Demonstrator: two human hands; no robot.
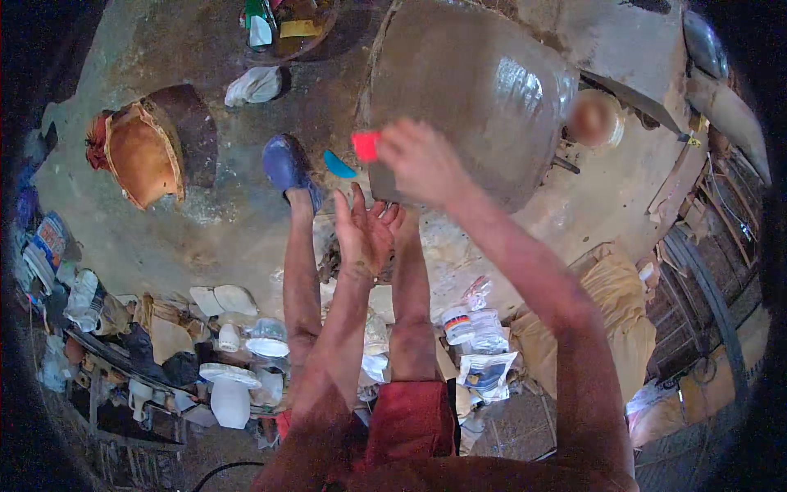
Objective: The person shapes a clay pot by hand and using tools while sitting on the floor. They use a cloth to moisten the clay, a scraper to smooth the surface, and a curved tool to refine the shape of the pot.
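My right hand [418, 164], blurred by motion, grips a small bright red flat piece [363, 146] at the left edge of a large grey-brown slab with a smooth, wet-looking surface [467, 82]. My left hand [368, 230] is lower and nearer me, palm up with its fingers apart and nothing in it, close to the slab's lower left corner. A curved turquoise piece [338, 165] lies on the floor just above my left hand, beside my foot in a blue shoe [283, 158].
At left stands a broken-rimmed orange clay piece [139, 156]. A white bundle [250, 85] and a container of small items [295, 29] lie above. A round pot [594, 119] sits right of the slab. Bags, tubs and white pieces [234, 394] crowd the lower edge, with tan cloth [615, 328].
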